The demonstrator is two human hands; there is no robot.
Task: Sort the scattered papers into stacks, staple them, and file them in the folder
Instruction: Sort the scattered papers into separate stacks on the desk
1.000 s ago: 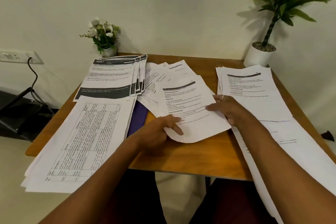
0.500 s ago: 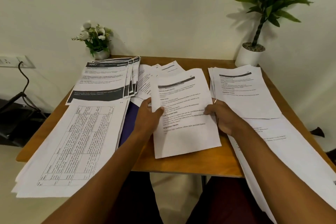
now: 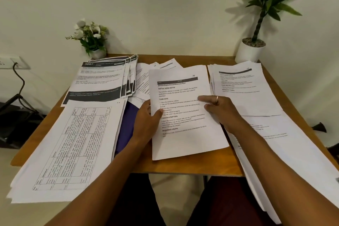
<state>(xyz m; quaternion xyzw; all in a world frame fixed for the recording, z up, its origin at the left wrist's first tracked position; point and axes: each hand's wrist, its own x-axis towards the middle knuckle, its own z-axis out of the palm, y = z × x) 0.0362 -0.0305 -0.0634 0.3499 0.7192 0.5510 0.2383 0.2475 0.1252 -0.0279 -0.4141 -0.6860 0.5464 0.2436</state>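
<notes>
The wooden table (image 3: 183, 168) carries paper stacks: grid-printed pages (image 3: 73, 143) at left, dark-banded pages (image 3: 99, 82) behind them, text pages (image 3: 242, 90) at right. Above its middle is a printed sheet (image 3: 183, 139), the left hand (image 3: 146, 123) pinching its left edge and the right hand (image 3: 222, 110) gripping its right edge.

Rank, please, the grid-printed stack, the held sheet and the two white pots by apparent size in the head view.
1. Grid-printed stack, though its nearness to the camera inflates it.
2. Held sheet.
3. Tall plant's white pot.
4. Flower pot, clearly the smallest.
</notes>
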